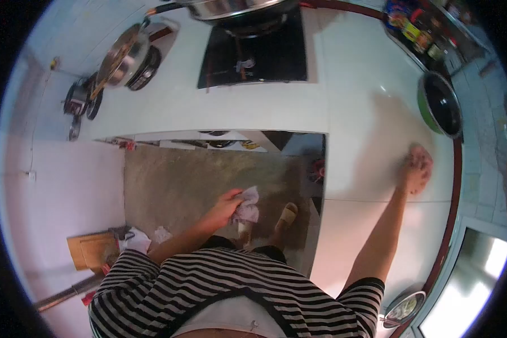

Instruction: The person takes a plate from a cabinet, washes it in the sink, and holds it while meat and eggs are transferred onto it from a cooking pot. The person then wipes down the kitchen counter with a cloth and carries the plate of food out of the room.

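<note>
In front of my body, above the floor, my left hand (pixel 226 206) is closed around a crumpled pale purple cloth (pixel 249 206) that sticks out past the fingers. On the right, my right hand (pixel 416 179) presses a pinkish cloth (pixel 421 155) against the white countertop (pixel 372 163). The fingers lie over this cloth and partly cover it. Just beyond that hand stands a green basin (pixel 428 112) with a dark inside, near the wall.
A black cooktop (pixel 256 59) at the back carries a large metal pan (pixel 231 8). Another pan (pixel 127 56) stands at the back left. Bottles and packets (pixel 425 36) fill the far right corner. A strainer-like bowl (pixel 404 308) sits near the window. Slippered feet (pixel 286 217) show below.
</note>
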Available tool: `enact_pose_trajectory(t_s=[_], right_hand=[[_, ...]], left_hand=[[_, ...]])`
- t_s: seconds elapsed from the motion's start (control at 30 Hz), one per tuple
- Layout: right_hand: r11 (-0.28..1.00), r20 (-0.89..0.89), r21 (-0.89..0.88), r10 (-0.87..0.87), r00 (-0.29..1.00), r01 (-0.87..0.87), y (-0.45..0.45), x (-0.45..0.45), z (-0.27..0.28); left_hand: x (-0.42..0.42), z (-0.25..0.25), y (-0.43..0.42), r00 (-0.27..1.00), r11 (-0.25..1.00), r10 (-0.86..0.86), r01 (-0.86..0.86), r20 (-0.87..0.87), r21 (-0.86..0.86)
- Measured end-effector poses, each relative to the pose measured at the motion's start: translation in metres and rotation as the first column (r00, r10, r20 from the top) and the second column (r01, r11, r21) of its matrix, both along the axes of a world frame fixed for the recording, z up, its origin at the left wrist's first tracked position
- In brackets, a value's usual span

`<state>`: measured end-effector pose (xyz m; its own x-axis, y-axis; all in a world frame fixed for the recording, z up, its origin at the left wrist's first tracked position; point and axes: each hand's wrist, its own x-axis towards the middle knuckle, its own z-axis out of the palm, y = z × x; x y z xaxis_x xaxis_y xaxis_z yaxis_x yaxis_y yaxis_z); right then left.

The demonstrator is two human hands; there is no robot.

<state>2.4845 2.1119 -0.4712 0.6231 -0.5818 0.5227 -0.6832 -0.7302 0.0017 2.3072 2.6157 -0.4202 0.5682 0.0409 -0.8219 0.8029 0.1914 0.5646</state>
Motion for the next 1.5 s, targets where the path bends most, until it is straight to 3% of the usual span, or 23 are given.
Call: enact_pose_trajectory(t_s=[0.03,0.1,0.17,0.2,0.23,0.27,0.5,0.6,0.63,0.7,0.8,0.9,0.97,1.07,1.1,1.13,1.17,1.2,1.23,1.27,1.33,1.43,1.5], right_hand=[[0.995,-0.136,0.036,0.098,0.986,-0.094,0.041,0.014,0.010],[0.977,-0.150,0.084,0.208,0.967,-0.197,0.114,0.039,0.009],[0.933,-0.100,0.230,0.306,0.947,-0.277,0.190,0.057,0.012],[0.905,-0.121,0.119,0.422,0.898,-0.409,0.216,0.064,0.000],[0.883,-0.025,0.180,0.444,0.896,-0.433,0.251,0.072,-0.013],[0.860,-0.183,0.140,0.509,0.841,-0.490,0.293,0.064,0.008],[0.732,-0.458,0.272,0.669,0.585,-0.625,0.538,0.015,0.001],[0.597,-0.401,0.233,0.778,0.483,-0.767,0.643,-0.010,-0.013],[0.560,-0.343,0.361,0.824,0.452,-0.746,0.679,-0.017,0.000],[0.426,-0.188,0.292,0.903,0.386,-0.856,0.740,-0.029,-0.010],[0.189,-0.133,0.304,0.979,0.155,-0.934,0.807,-0.045,-0.006],[0.008,-0.193,0.350,0.979,-0.064,-0.937,0.824,-0.037,-0.013],[-0.084,-0.284,0.244,0.947,-0.153,-0.966,0.816,-0.014,-0.026],[0.106,-0.109,0.410,0.992,0.066,-0.906,0.775,0.020,0.003],[-0.087,0.208,0.821,0.966,0.154,-0.564,0.765,0.030,0.016],[-0.347,0.391,0.920,0.785,0.481,-0.183,0.755,0.039,0.029],[0.012,0.219,0.923,0.805,0.552,-0.384,0.743,0.053,0.014],[0.372,0.071,0.771,0.756,0.650,-0.517,0.732,0.070,-0.004],[0.672,-0.031,0.491,0.650,0.760,-0.555,0.725,0.084,-0.021],[0.861,-0.070,0.131,0.503,0.862,-0.492,0.724,0.093,-0.032],[0.789,-0.077,0.237,0.597,0.799,-0.567,0.762,0.105,-0.046],[0.495,-0.004,0.528,0.814,0.580,-0.690,0.867,0.107,-0.052],[0.168,-0.022,0.278,0.985,0.169,-0.946,0.926,0.065,-0.088]], left_hand=[[-0.002,-0.004,0.007,1.000,1.000,0.026,-0.026,-0.001,0.003],[-0.003,-0.010,0.020,0.997,0.980,0.072,-0.063,0.038,-0.191],[-0.001,0.005,0.036,0.993,0.969,0.116,-0.109,0.020,-0.222],[-0.003,0.005,0.049,0.992,0.974,0.101,-0.082,0.078,-0.209],[-0.006,0.006,0.063,0.987,0.980,0.083,-0.055,0.139,-0.194],[-0.007,0.007,0.080,0.985,0.978,0.093,-0.063,0.148,-0.200],[-0.037,0.019,0.244,0.935,0.938,0.288,-0.230,0.210,-0.260],[-0.056,0.027,0.316,0.887,0.911,0.389,-0.330,0.248,-0.248],[-0.060,0.030,0.338,0.849,0.888,0.452,-0.397,0.273,-0.233],[-0.071,0.030,0.381,0.802,0.858,0.511,-0.456,0.308,-0.235],[-0.087,0.033,0.427,0.769,0.844,0.536,-0.489,0.349,-0.221],[-0.092,0.035,0.445,0.739,0.818,0.576,-0.519,0.350,-0.249],[-0.095,0.038,0.458,0.723,0.791,0.612,-0.556,0.321,-0.256],[-0.094,0.028,0.479,0.684,0.763,0.646,-0.567,0.340,-0.309],[-0.094,0.024,0.486,0.680,0.759,0.651,-0.574,0.338,-0.307],[-0.094,0.019,0.490,0.676,0.759,0.651,-0.582,0.345,-0.292],[-0.092,0.016,0.495,0.675,0.760,0.650,-0.587,0.351,-0.279],[-0.088,0.017,0.500,0.672,0.758,0.653,-0.589,0.350,-0.281],[-0.086,0.018,0.505,0.662,0.742,0.670,-0.606,0.335,-0.286],[-0.085,0.018,0.509,0.652,0.726,0.688,-0.624,0.318,-0.290],[-0.078,0.014,0.514,0.648,0.712,0.702,-0.643,0.297,-0.280],[-0.054,0.020,0.523,0.654,0.700,0.714,-0.669,0.250,-0.251],[-0.035,0.022,0.532,0.669,0.701,0.714,-0.677,0.208,-0.225]])
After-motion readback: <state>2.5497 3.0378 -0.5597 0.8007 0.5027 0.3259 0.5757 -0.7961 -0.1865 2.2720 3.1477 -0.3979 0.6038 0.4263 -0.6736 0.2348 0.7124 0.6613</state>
